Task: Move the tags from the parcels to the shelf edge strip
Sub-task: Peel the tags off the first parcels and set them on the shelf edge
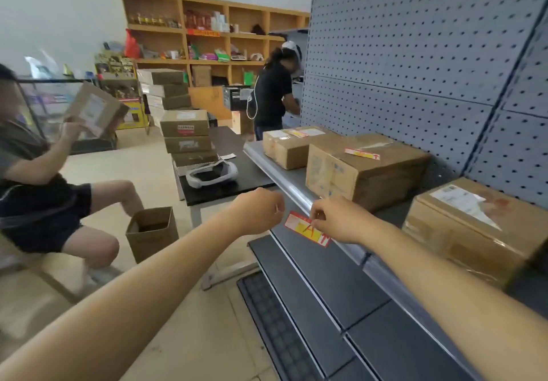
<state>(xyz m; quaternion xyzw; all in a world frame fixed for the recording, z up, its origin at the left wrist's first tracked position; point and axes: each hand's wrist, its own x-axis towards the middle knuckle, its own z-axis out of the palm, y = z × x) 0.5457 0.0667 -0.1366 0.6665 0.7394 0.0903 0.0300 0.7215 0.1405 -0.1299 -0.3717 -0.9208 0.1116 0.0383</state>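
A red and yellow tag (302, 228) hangs at the shelf edge strip (292, 193), pinched at its upper right by my right hand (338, 220). My left hand (261, 210) is a loose fist just left of the tag, apart from it, holding nothing I can see. Three cardboard parcels stand on the grey shelf. The middle parcel (364, 170) carries another red and yellow tag (362, 153) on its top. The far parcel (293, 146) has labels and a small tag on top. The near parcel (474, 229) bears a white label.
Pegboard backs the shelf (400, 54). A lower dark shelf (326, 291) lies beneath. A black table (225, 184) at left holds a white headset and stacked boxes. An open carton (152, 232) sits on the floor. One person sits at left; another stands beyond the shelf.
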